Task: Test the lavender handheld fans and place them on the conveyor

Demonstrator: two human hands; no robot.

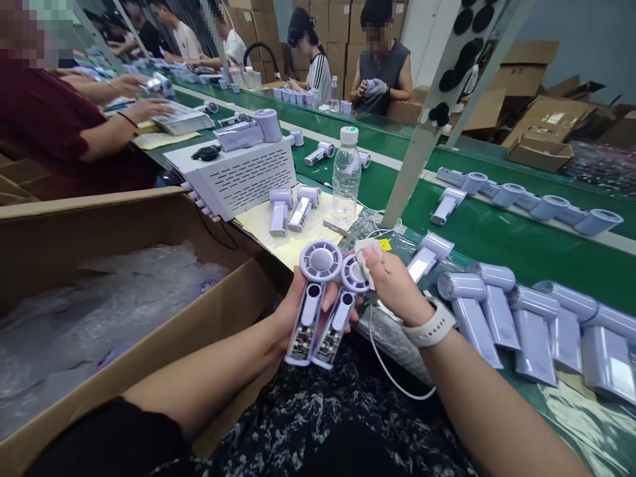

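Note:
Side by side over my lap, two lilac handheld fans are gripped in my left hand [291,298]. The left fan [311,311] and the right fan [338,318] both face me, round heads up, with clear handles that show circuit boards inside. My right hand [390,278] pinches a crumpled white cloth [366,258] and presses it on the rim of the right fan's head. Past my hands, two more fans [281,211] lie on yellowish paper [256,218]. To the right of my right wrist, several lilac fans [472,311] rest in a row on the bench.
An open cardboard box [238,298] with plastic bags stands on my left. Behind the paper are a grey slotted metal box [248,175] and a plastic bottle [346,175]. A metal post [417,146] rises beside the green conveyor [497,218], which carries more fans. Co-workers sit along the line.

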